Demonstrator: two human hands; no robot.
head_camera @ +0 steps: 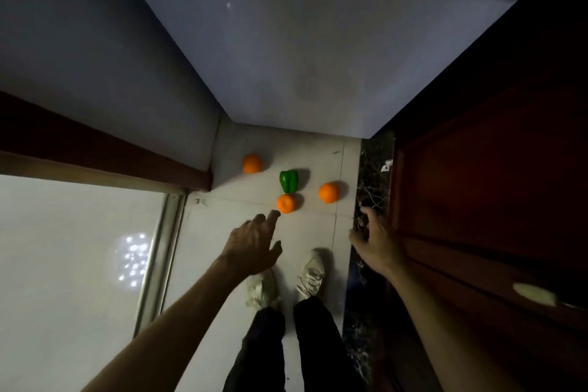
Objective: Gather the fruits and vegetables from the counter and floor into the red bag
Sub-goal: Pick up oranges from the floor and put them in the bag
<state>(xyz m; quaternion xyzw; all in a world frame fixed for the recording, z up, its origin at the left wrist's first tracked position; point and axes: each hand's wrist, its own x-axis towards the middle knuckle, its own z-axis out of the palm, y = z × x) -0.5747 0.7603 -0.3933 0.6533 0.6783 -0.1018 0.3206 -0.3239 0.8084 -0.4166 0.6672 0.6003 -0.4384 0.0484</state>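
Observation:
Three oranges and a green bell pepper [289,181] lie on the pale tiled floor in a narrow corner. One orange [252,163] is near the wall corner, one orange [286,203] sits just below the pepper, and one orange [328,192] lies to the right. My left hand [253,243] is open, its fingertips just short of the middle orange. My right hand [375,240] is open too, held below and right of the right-hand orange, holding nothing. No red bag is in view.
A grey wall [302,57] closes the far side. A dark red wooden door [493,200] stands on the right, past a dark marble threshold [369,169]. A glossy white counter [63,264] with a metal edge lies left. My white shoes [311,274] stand on the floor.

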